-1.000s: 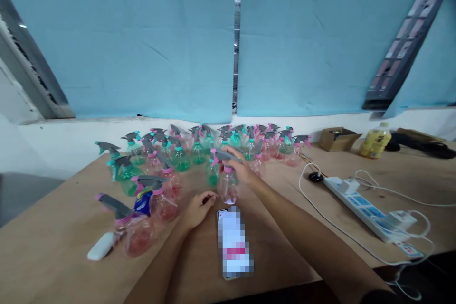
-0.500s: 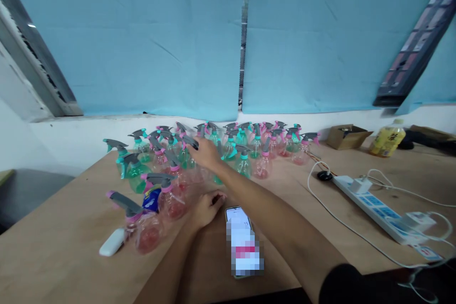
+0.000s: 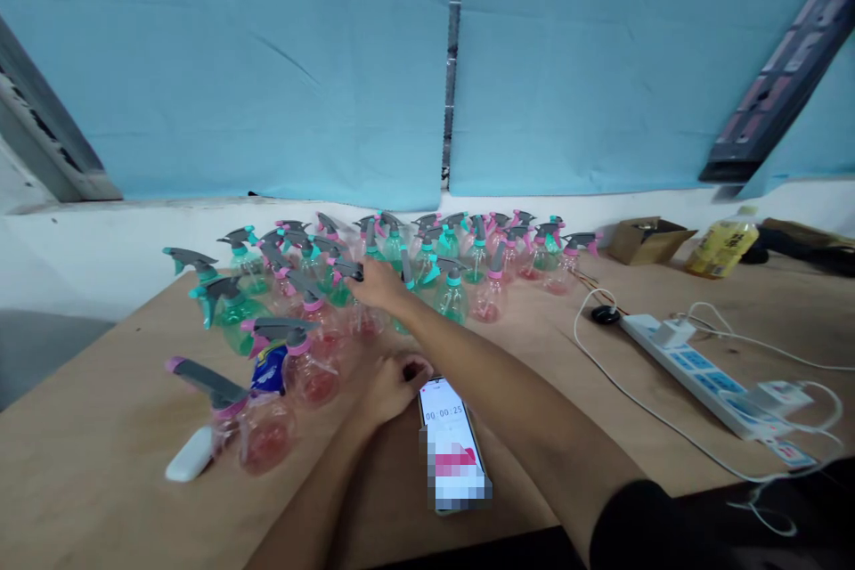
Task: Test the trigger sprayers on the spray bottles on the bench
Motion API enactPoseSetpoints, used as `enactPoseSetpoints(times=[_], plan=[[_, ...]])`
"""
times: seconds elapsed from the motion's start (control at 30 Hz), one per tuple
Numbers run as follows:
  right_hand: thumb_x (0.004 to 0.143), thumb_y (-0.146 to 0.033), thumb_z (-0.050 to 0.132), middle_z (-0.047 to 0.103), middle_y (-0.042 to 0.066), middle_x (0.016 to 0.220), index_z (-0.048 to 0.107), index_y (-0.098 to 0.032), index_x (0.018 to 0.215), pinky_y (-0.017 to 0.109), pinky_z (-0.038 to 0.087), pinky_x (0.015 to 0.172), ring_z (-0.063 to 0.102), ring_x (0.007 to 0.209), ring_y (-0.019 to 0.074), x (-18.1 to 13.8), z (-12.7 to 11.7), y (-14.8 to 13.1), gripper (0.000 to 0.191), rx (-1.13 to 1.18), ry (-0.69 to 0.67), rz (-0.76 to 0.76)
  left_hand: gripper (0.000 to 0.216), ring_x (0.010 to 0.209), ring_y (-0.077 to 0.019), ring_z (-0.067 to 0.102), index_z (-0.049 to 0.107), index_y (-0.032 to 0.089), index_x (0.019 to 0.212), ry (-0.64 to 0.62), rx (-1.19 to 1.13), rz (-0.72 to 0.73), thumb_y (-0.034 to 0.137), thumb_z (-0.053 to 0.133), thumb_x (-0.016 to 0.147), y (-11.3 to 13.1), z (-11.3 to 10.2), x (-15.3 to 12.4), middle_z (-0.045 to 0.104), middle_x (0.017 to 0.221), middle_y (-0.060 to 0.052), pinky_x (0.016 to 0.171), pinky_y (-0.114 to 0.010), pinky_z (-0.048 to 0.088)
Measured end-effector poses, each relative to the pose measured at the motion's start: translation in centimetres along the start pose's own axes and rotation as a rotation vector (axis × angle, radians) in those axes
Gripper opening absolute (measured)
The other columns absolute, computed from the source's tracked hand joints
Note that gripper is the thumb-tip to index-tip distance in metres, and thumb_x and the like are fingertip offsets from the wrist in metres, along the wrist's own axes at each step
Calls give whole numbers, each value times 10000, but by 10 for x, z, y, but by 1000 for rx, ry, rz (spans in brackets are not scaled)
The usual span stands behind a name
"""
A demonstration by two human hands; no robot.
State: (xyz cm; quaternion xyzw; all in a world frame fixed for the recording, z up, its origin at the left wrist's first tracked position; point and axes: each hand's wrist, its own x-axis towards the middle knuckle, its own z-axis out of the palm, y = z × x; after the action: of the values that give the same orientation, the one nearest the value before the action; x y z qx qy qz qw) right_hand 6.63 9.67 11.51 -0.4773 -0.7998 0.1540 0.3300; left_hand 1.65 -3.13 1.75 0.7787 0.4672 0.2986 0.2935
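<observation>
Several clear spray bottles point(image 3: 454, 272) with grey triggers, pink or teal collars and pink or green tint crowd the far half of the wooden table point(image 3: 100, 445). My right hand point(image 3: 378, 285) reaches into the group, its fingers closed over the grey head of a pink spray bottle point(image 3: 364, 318) that stands on the table. My left hand point(image 3: 394, 385) rests curled on the table, touching the top left corner of a phone point(image 3: 451, 445) that lies flat with a timer on its screen. A pink bottle point(image 3: 264, 436) lies nearest me on the left.
A white power strip point(image 3: 695, 371) with plugs and loose white cables runs along the right. A cardboard box point(image 3: 645, 240) and a yellow drink bottle point(image 3: 721, 249) stand far right. A small white device point(image 3: 191, 466) and a blue packet point(image 3: 271, 370) lie left. Blue curtains hang behind.
My right hand carried the pink spray bottle from in front of me back and left, and set it among the others. My left hand slid slightly toward the phone.
</observation>
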Motion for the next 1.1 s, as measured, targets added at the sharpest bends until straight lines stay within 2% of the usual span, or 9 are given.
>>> enactPoseSetpoints(times=[0.17, 0.33, 0.47, 0.63, 0.77, 0.9, 1.1], plan=[[834, -434, 613, 670, 162, 1055, 548, -159, 1150, 425, 500, 852, 635, 1015, 337, -11, -13, -6, 424, 17, -8, -17, 204, 770, -199, 634, 739, 213, 916, -35, 17, 10, 344, 616, 820, -2, -1, 0, 728, 836, -40, 721, -302, 475], [848, -389, 592, 602, 214, 1209, 427, -123, 1294, 483, 475, 936, 572, 1140, 364, -24, -22, -15, 545, 80, 3, -73, 262, 828, -225, 641, 741, 243, 985, -65, 52, 50, 353, 705, 750, -1, -5, -2, 725, 882, -38, 780, -345, 483], [860, -306, 573, 503, 208, 1353, 350, -121, 1368, 468, 420, 1038, 482, 1273, 322, -38, -28, -20, 585, 149, 24, -191, 241, 970, -270, 638, 754, 270, 980, -60, 60, 93, 359, 686, 767, 2, -7, -4, 729, 976, -51, 865, -392, 474], [887, -262, 523, 407, 177, 1446, 264, -160, 1442, 487, 354, 1106, 392, 1363, 278, -61, -47, -25, 621, 189, 87, -324, 234, 1060, -302, 606, 759, 286, 983, -44, 117, 57, 344, 667, 775, 7, -6, -6, 723, 1032, -56, 973, -455, 411], [908, -253, 498, 404, 161, 1454, 267, -170, 1446, 469, 351, 1114, 398, 1366, 268, -72, -65, -26, 591, 226, 102, -346, 243, 1101, -313, 569, 740, 289, 1007, -53, 208, 0, 339, 663, 782, 12, -3, -8, 698, 1117, -56, 1020, -495, 329], [905, -247, 504, 421, 160, 1446, 292, -167, 1423, 468, 348, 1117, 399, 1366, 275, -76, -76, -22, 565, 217, 122, -342, 275, 1081, -313, 565, 717, 268, 1003, -53, 250, -18, 408, 686, 768, 15, 1, -8, 693, 1104, -59, 993, -469, 330], [909, -242, 489, 452, 138, 1432, 332, -187, 1395, 476, 368, 1097, 432, 1336, 282, -78, -81, -15, 513, 220, 147, -285, 310, 1035, -315, 557, 717, 264, 981, -21, 273, -37, 455, 716, 737, 16, 5, -7, 695, 1041, -53, 950, -448, 333]])
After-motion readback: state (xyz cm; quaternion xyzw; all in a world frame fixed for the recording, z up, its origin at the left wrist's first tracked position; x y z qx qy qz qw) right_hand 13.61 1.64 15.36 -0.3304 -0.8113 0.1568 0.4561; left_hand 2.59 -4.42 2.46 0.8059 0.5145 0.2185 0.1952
